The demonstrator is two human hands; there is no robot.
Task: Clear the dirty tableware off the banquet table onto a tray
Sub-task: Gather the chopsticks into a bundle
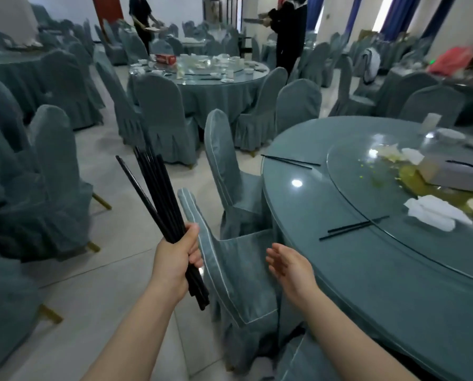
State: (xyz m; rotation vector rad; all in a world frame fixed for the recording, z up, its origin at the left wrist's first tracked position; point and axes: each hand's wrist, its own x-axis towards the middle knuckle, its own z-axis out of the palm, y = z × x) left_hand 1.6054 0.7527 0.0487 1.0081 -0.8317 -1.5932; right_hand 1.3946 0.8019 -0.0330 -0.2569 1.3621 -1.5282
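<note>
Two pairs of black chopsticks lie on our round banquet table (339, 270): one pair (353, 227) crossing the rim of the glass turntable (367, 193) near a crumpled white napkin (435, 213), the other pair (290, 161) at the table's far edge beside a covered chair (224, 166). Our left hand (179, 257) grips a fanned bundle of black chopsticks (158, 193), held over the floor. Our right hand (290, 266) hangs loose, fingers relaxed, holding nothing, just beside the table edge above another covered chair (238, 284).
</note>
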